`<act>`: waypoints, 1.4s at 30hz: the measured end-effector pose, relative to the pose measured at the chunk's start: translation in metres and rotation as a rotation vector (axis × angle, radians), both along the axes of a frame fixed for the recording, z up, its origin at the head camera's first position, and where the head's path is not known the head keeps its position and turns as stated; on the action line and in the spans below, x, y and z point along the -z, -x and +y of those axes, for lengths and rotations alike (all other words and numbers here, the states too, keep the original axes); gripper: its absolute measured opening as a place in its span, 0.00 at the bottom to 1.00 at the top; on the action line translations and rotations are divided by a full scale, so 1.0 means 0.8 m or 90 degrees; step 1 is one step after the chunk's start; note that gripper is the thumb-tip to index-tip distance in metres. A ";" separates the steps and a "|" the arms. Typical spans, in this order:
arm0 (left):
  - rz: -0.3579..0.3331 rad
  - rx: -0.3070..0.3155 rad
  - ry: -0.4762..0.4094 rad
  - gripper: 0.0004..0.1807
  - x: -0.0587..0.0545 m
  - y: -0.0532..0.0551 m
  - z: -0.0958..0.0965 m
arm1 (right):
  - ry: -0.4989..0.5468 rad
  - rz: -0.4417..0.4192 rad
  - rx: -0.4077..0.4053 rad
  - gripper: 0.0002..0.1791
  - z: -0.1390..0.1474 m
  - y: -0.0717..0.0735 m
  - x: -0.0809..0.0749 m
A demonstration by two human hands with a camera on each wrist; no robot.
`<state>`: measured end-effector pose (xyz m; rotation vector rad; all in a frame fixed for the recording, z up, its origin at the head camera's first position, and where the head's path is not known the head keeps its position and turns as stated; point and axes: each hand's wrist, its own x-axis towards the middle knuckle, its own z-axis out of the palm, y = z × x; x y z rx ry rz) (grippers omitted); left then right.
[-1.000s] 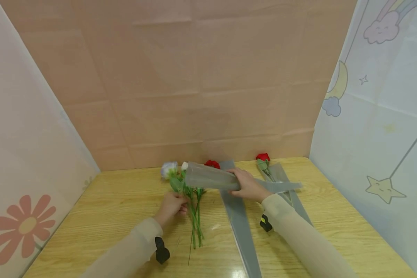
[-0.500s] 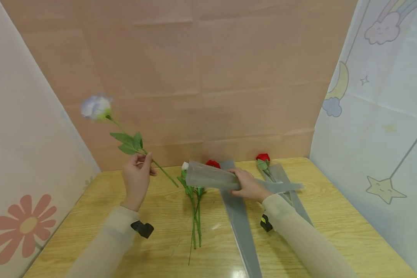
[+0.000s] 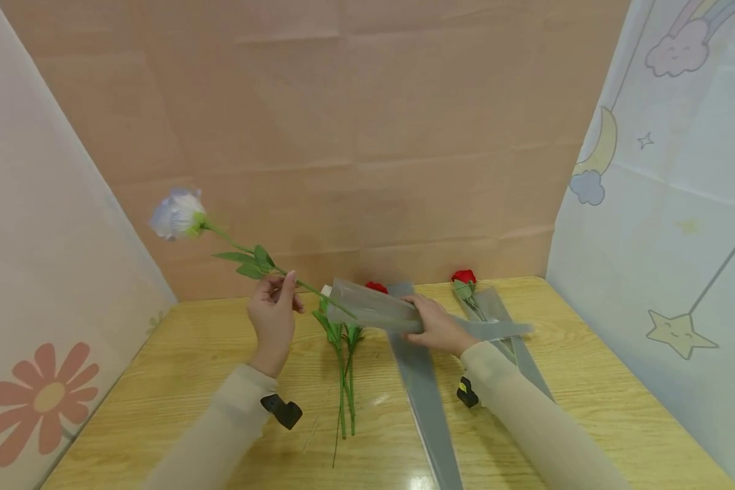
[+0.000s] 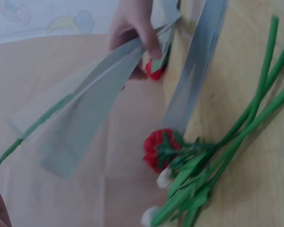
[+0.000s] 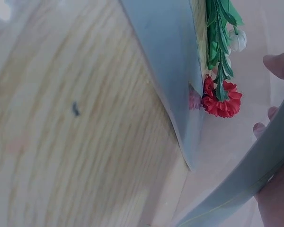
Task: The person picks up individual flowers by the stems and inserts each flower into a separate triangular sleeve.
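Note:
My left hand (image 3: 273, 320) pinches the stem of an artificial flower (image 3: 180, 214) with pale blue and white petals, held above the table and tilted with its bloom up to the left. The lower stem (image 4: 47, 116) runs into the wide mouth of a translucent flower sleeve (image 3: 367, 306). My right hand (image 3: 436, 325) grips that sleeve near its narrow end, and its mouth points left toward the flower. Below the sleeve's mouth lie other flowers with green stems (image 3: 346, 388), among them a red carnation (image 4: 156, 150) and white buds (image 4: 151, 216).
A flat grey sleeve (image 3: 425, 395) stretches along the wooden table (image 3: 177, 381) beneath the right hand. Farther right lies a red rose (image 3: 463, 276) in a wrapper, partly behind the right forearm. A brown backdrop (image 3: 367, 150) and printed side panels (image 3: 655, 224) surround the table.
My left hand has lifted the pale blue flower from beside the other stems, up and left, then brought it back right, its stem end into the sleeve. The right hand stays put.

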<state>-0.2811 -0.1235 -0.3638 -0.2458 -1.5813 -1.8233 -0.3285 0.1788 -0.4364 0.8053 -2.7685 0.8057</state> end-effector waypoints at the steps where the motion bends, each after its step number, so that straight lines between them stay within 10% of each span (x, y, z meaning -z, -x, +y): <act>1: -0.024 0.003 0.006 0.11 0.005 0.001 0.005 | 0.002 0.002 -0.001 0.39 0.000 0.001 0.001; 9: -0.145 0.027 0.020 0.14 0.038 0.013 0.035 | 0.019 0.008 -0.012 0.38 -0.001 0.001 0.003; 17: -0.185 -0.051 0.084 0.16 0.054 0.017 0.051 | 0.018 0.020 -0.013 0.41 -0.001 0.004 0.011; 34: -0.117 -0.073 -0.012 0.16 0.049 0.017 0.063 | 0.017 0.004 0.029 0.38 0.000 0.004 0.010; 42: -0.214 -0.027 0.022 0.16 0.045 0.015 0.070 | 0.056 -0.006 0.038 0.38 -0.002 0.005 0.011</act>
